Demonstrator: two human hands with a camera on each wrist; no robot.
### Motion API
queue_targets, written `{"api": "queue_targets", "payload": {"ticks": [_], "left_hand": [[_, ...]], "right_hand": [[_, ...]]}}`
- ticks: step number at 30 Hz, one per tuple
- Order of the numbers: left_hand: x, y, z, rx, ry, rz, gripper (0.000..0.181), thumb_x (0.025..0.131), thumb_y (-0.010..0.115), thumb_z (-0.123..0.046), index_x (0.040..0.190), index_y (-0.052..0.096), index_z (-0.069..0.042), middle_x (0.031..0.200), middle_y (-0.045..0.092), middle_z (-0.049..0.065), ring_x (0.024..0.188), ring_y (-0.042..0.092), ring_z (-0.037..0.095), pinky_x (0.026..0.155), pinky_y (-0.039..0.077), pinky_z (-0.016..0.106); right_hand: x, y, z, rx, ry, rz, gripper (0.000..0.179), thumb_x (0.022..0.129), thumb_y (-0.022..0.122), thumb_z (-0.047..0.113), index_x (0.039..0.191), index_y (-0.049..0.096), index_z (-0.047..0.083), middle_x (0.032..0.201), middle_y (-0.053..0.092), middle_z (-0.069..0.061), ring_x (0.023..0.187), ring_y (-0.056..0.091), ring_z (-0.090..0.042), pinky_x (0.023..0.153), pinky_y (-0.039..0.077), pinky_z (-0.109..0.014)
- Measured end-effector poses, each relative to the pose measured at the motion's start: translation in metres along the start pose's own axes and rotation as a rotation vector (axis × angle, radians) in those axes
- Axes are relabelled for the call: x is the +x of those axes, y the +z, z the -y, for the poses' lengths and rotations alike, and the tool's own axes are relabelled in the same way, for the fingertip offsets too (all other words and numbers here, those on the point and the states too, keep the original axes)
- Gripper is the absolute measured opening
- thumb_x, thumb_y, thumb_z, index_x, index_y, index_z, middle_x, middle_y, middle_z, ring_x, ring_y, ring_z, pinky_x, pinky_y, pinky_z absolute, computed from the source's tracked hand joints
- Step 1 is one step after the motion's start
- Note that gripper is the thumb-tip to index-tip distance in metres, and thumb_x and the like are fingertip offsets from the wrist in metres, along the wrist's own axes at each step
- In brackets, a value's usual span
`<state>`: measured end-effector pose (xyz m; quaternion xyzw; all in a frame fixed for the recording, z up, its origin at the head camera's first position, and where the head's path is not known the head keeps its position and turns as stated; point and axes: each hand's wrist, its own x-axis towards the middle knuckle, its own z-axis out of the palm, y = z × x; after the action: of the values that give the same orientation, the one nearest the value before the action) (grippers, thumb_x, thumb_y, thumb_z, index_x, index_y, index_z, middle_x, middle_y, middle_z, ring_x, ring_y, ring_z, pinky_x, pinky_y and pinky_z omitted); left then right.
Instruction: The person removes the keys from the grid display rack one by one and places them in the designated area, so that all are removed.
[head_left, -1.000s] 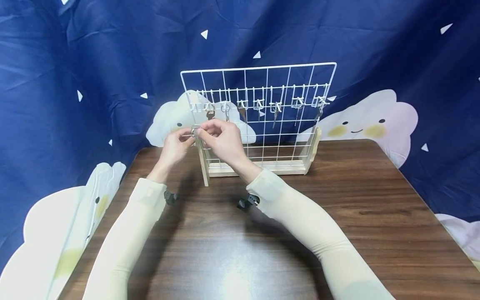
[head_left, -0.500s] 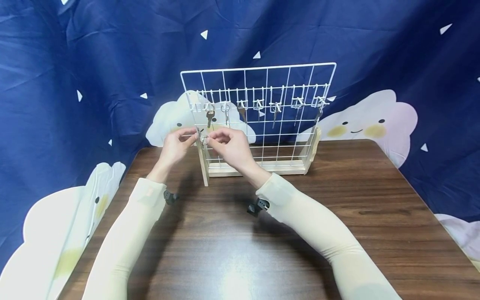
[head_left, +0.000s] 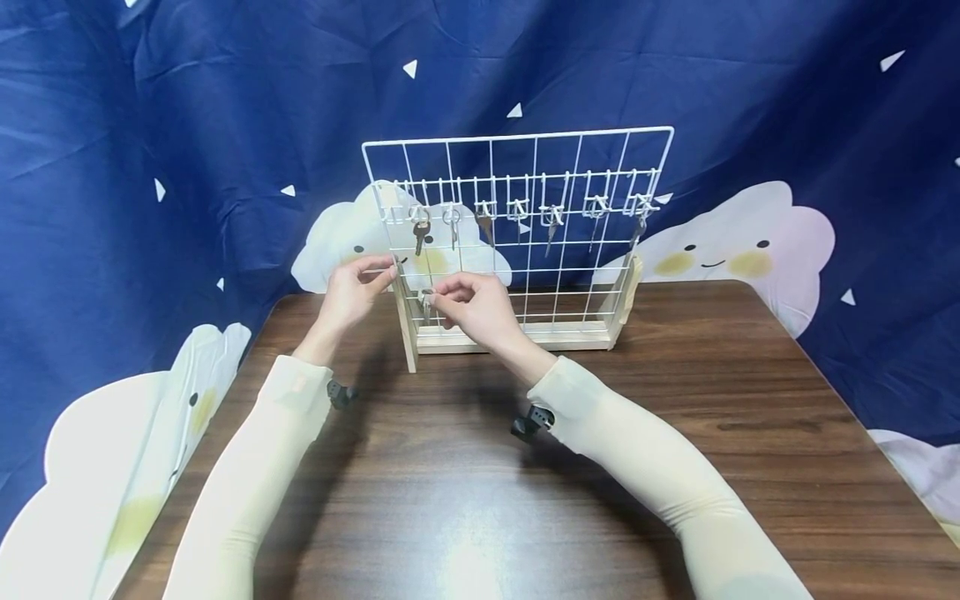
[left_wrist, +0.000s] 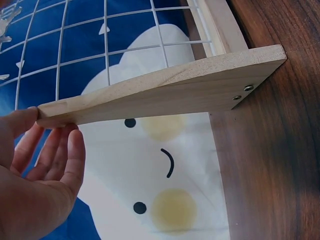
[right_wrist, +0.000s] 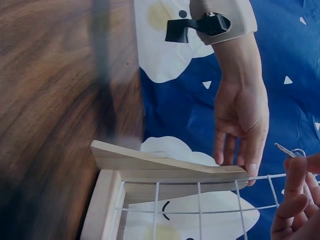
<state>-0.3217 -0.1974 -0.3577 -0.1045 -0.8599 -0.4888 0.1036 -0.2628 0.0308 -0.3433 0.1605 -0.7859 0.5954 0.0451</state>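
Note:
My left hand (head_left: 348, 292) pinches the upper end of the rack's left wooden side support (left_wrist: 165, 90) between thumb and fingertips. To its right, my right hand (head_left: 483, 312) pinches a small silver key (right_wrist: 284, 149) by its thin ring (right_wrist: 299, 151), in front of the lower left of the white wire grid (head_left: 529, 268). In the head view the key hangs below the fingertips. Above the hands, several keys hang from hooks along the grid, among them a brown key (head_left: 420, 237) at the left and a silver key (head_left: 453, 232) beside it.
A wooden base bar (head_left: 517, 340) joins the rack's two side supports; the right one (head_left: 628, 292) stands apart from both hands. The rack stands toward the back of a brown wooden table (head_left: 450, 467). Behind hangs a blue cloth (head_left: 750, 100) with cloud prints.
My right hand has moved down and to the right, away from the left hand, carrying the key. The left hand stays at the side support. The brown key at the left has come into full view.

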Motion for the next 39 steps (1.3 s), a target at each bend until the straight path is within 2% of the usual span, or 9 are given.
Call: {"api": "queue_targets", "payload": {"ticks": [4,11,14,18,23,28,32,37,39], "left_hand": [[0.0,0.0,0.001,0.01,-0.008,0.001,0.039,0.096,0.069,-0.029,0.128,0.067,-0.007,0.13,0.068,0.014,0.111,0.07,0.033,0.094,0.06,0.041],[0.0,-0.001,0.003,0.01,-0.009,-0.008,0.039,0.095,0.069,-0.03,0.128,0.067,-0.008,0.13,0.068,0.013,0.112,0.069,0.033,0.097,0.058,0.044],[0.0,0.0,0.002,0.011,-0.009,-0.016,0.039,0.095,0.069,-0.03,0.127,0.068,-0.009,0.13,0.068,0.013,0.112,0.069,0.032,0.097,0.058,0.043],[0.0,0.0,0.002,0.029,-0.011,-0.033,0.037,0.095,0.069,-0.029,0.126,0.069,-0.01,0.129,0.069,0.012,0.109,0.07,0.031,0.094,0.06,0.038],[0.0,0.001,0.003,0.035,-0.007,-0.026,0.038,0.095,0.068,-0.031,0.127,0.068,-0.009,0.13,0.068,0.013,0.112,0.069,0.032,0.097,0.058,0.039],[0.0,0.0,0.003,0.036,-0.012,-0.019,0.039,0.096,0.068,-0.031,0.128,0.067,-0.009,0.131,0.068,0.012,0.114,0.068,0.032,0.1,0.057,0.042],[0.0,0.0,0.001,0.023,-0.015,-0.025,0.037,0.095,0.069,-0.029,0.127,0.068,-0.009,0.13,0.069,0.012,0.113,0.069,0.031,0.099,0.057,0.042],[0.001,0.0,0.0,0.017,-0.008,-0.034,0.037,0.094,0.07,-0.028,0.126,0.069,-0.008,0.128,0.069,0.012,0.113,0.069,0.03,0.099,0.057,0.042],[0.001,0.001,0.0,0.017,-0.008,-0.036,0.037,0.094,0.07,-0.027,0.125,0.069,-0.008,0.128,0.069,0.012,0.113,0.069,0.03,0.099,0.058,0.041]], "right_hand": [[-0.002,0.0,-0.007,0.012,0.03,0.023,0.011,0.088,0.075,0.018,0.095,0.075,0.01,0.083,0.077,-0.011,0.06,0.071,-0.026,0.048,0.047,-0.019],[-0.007,0.003,-0.019,0.028,0.053,0.059,0.01,0.087,0.074,0.015,0.094,0.074,0.007,0.087,0.078,-0.015,0.053,0.067,-0.015,0.048,0.051,-0.02],[-0.01,0.004,-0.023,0.029,0.079,0.066,0.011,0.088,0.074,0.015,0.095,0.075,0.007,0.087,0.078,-0.013,0.057,0.069,-0.028,0.049,0.054,-0.025],[-0.013,0.006,-0.03,0.036,0.12,0.084,0.011,0.088,0.074,0.013,0.096,0.075,0.005,0.088,0.078,-0.014,0.06,0.069,-0.034,0.053,0.059,-0.03],[-0.016,0.008,-0.042,0.055,0.168,0.112,0.01,0.088,0.073,0.01,0.096,0.074,0.004,0.09,0.078,-0.014,0.054,0.067,-0.02,0.053,0.058,-0.024],[-0.02,0.011,-0.05,0.107,0.212,0.136,0.012,0.087,0.074,0.007,0.097,0.073,0.0,0.086,0.077,-0.011,0.054,0.065,-0.012,0.062,0.065,-0.035],[-0.023,0.014,-0.055,0.118,0.213,0.15,0.013,0.086,0.074,0.005,0.098,0.073,-0.002,0.085,0.076,-0.013,0.052,0.063,-0.011,0.064,0.065,-0.042],[-0.025,0.016,-0.063,0.116,0.243,0.182,0.015,0.086,0.074,0.005,0.099,0.073,-0.001,0.088,0.077,-0.014,0.052,0.064,-0.012,0.058,0.062,-0.033],[-0.026,0.017,-0.066,0.115,0.272,0.192,0.015,0.087,0.073,0.006,0.1,0.073,0.0,0.088,0.078,-0.013,0.052,0.064,-0.011,0.048,0.055,-0.026]]}}
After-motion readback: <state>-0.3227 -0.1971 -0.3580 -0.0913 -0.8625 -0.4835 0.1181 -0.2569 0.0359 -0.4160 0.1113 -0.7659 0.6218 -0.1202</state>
